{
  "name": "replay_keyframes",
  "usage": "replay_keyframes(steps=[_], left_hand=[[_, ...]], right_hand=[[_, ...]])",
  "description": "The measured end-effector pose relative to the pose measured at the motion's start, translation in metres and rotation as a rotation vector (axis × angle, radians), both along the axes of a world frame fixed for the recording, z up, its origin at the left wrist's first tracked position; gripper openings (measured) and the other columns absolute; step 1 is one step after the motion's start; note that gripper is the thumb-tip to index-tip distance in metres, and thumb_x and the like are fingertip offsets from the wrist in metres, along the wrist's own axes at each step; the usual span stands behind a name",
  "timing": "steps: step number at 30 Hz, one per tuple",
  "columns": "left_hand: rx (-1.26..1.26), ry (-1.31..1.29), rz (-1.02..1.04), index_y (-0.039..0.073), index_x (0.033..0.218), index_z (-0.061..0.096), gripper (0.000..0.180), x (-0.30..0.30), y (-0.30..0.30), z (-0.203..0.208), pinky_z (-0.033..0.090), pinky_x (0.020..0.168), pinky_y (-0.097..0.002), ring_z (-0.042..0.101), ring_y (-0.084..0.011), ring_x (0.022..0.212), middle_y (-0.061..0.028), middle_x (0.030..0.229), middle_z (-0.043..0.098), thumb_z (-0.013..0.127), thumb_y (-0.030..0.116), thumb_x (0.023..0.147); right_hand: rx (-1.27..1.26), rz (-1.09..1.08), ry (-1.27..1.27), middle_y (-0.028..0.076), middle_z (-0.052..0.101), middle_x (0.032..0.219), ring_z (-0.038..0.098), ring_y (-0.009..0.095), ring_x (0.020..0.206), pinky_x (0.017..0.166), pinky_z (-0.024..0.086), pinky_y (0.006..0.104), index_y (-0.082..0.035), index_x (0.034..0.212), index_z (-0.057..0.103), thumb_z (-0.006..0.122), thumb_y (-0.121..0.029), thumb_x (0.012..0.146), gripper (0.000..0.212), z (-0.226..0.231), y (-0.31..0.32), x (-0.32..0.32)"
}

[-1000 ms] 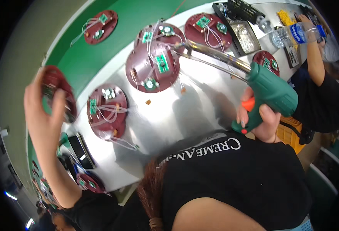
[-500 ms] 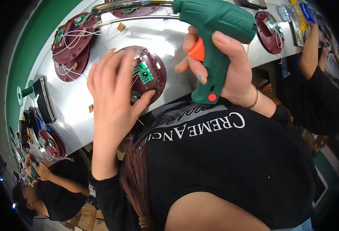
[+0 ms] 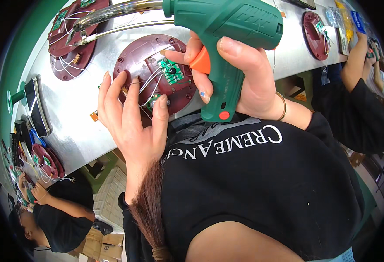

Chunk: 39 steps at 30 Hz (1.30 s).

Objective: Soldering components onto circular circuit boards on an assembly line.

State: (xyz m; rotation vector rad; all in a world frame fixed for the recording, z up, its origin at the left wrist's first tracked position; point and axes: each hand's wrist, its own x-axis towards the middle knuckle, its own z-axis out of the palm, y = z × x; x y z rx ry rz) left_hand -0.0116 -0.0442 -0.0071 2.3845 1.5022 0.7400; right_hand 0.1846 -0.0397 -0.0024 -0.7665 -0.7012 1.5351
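My right hand point(image 3: 257, 83) is wrapped round the handle of a green soldering gun point(image 3: 227, 26) with an orange trigger. Its long metal tip and thin solder-feed tube point left, above the table. Below the gun lies a round maroon plastic housing point(image 3: 139, 48) with a small green circuit board point(image 3: 171, 72) and thin white wires. One finger of my right hand stretches past the trigger, over the board's upper edge. My left hand point(image 3: 135, 126) is open, fingers spread over the housing's lower left near the wires. Its thumb is by a small round green part point(image 3: 152, 103).
More maroon housings with wires point(image 3: 72, 65) are stacked at the far left, and one housing point(image 3: 316, 35) lies at right. A green spool point(image 3: 15, 99) and a dark tray point(image 3: 38, 107) stand at left. People work at both sides of the metal table point(image 3: 78, 135).
My left hand has swung lower, its fingers spreading and uncovering the housing's left side. The soldering gun has shifted left with my right hand, and the housing sits differently under my hands.
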Motion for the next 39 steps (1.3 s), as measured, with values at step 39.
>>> replay_keyframes(steps=[39], left_hand=[[-0.29, -0.185, -0.039, -0.001, 0.075, 0.059, 0.007, 0.015, 0.047, 0.027, 0.049, 0.07, -0.0285, 0.059, -0.0195, 0.079, -0.01, 0.087, 0.056, 0.066, -0.002, 0.073]], right_hand=[[-0.143, 0.238, -0.578, 0.015, 0.057, 0.1, 0.057, 0.016, 0.06, 0.062, 0.052, 0.0346, 0.007, 0.12, 0.048, 0.056, -0.035, 0.086, 0.054, 0.042, -0.048, 0.083]])
